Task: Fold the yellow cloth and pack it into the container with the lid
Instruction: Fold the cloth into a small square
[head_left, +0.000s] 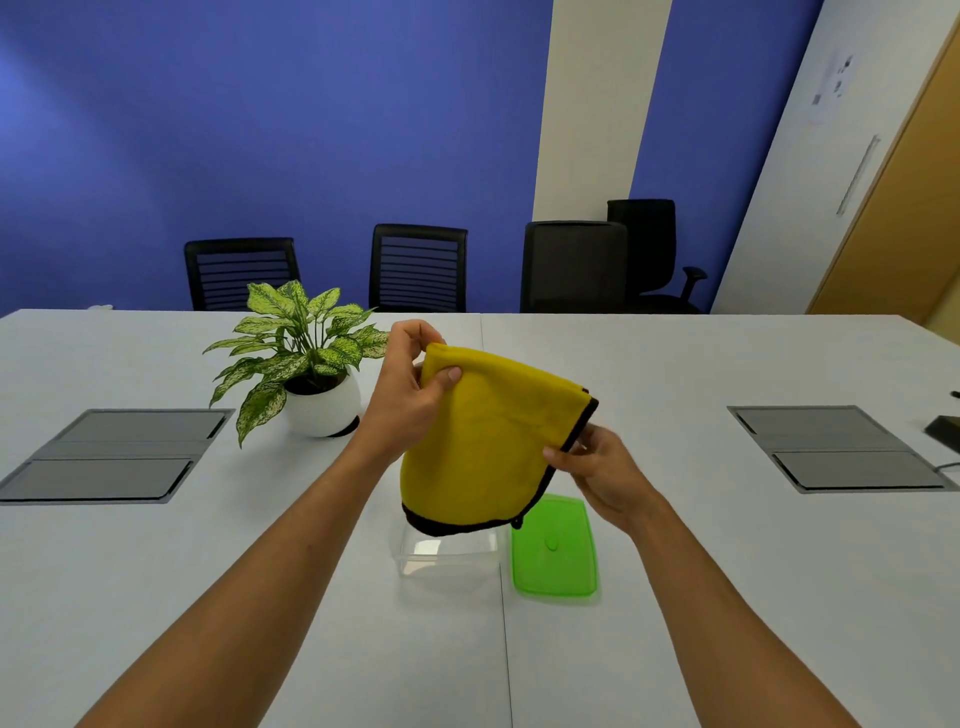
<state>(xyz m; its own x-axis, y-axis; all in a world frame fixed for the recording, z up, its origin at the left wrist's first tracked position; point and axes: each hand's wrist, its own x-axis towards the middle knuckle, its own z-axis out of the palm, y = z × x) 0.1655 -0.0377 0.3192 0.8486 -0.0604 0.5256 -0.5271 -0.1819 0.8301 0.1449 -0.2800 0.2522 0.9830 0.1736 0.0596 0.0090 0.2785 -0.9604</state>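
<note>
Two bare forearms reach out above the clear plastic container. Left hand pinches the yellow cloth at its top corner; right hand nips its black-trimmed edge. Plush cloth hangs over the container, green translucent lid just beside.

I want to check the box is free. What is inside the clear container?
The clear container looks empty; the held yellow cloth covers its far edge.
</note>
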